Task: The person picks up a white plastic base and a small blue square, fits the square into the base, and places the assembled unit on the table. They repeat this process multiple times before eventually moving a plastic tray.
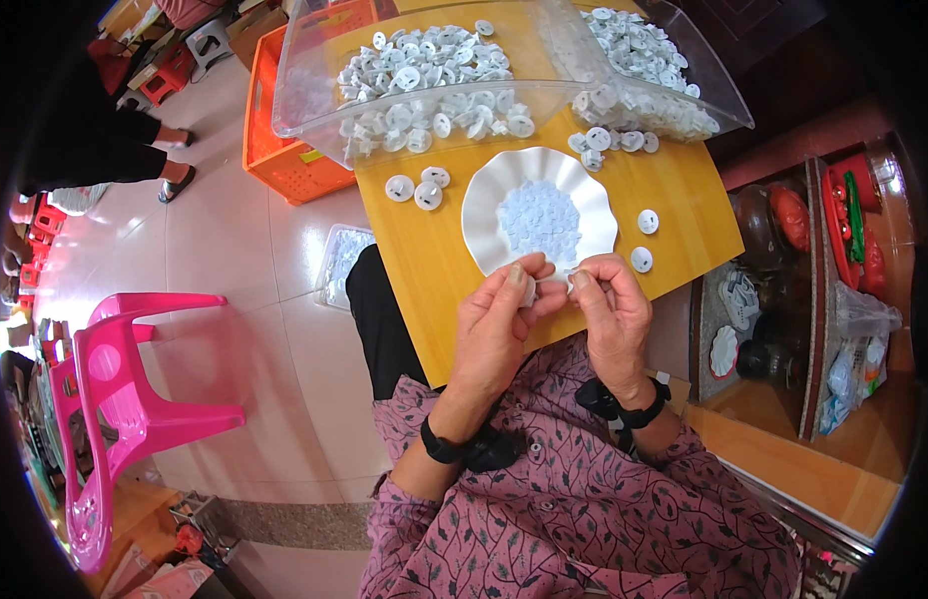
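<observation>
Hands [496,324] by plate [596,190] of pale pieces [539,220]

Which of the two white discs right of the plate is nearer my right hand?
The lower disc, just beyond your right hand; the upper disc is farther.

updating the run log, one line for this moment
left hand: holding white part; right hand: pinched, contents unclear; white plate: pale chips inside

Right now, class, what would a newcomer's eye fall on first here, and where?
The pink chair on the tiled floor at left probably leaps out. Then comes the scalloped white plate of pale flakes on the yellow table, with left hand and right hand near its rim. Beyond it, white parts are heaped in clear containers.
</observation>
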`<state>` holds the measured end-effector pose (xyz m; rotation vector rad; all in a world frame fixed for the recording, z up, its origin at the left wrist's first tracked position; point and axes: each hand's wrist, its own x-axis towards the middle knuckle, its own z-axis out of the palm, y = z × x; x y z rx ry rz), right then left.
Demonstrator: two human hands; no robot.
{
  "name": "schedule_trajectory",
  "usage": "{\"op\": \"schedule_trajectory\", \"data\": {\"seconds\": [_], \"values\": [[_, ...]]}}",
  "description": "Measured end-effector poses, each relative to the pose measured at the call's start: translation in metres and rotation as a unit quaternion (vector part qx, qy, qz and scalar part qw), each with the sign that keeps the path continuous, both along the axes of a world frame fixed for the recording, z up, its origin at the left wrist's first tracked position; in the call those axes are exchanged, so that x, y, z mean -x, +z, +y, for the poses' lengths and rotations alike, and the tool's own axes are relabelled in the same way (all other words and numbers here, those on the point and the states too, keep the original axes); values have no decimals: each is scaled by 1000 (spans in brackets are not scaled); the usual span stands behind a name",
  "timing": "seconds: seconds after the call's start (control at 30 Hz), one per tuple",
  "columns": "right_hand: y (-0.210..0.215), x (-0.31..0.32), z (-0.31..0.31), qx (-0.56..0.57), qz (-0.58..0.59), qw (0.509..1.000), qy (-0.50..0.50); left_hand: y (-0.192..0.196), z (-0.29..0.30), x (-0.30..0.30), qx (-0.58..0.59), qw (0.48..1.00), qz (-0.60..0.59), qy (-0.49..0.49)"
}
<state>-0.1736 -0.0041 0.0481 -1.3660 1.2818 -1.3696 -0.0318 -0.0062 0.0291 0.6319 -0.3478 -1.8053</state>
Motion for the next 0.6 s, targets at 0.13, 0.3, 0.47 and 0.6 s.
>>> {"op": "schedule_trajectory", "data": {"seconds": [0.13, 0.3, 0.47, 0.6], "values": [[2, 5, -1, -4, -4, 1000, -17, 1, 1, -6, 66, 997, 41, 2], [9, 4, 1, 11, 18, 1000, 9, 2, 3, -2, 140, 988, -53, 24], [14, 0, 1, 67, 98, 992, 34, -4, 1, -1, 177, 982, -68, 10], [18, -4, 1, 85, 107, 990, 28, -5, -1, -3, 171, 985, -34, -4]]}}
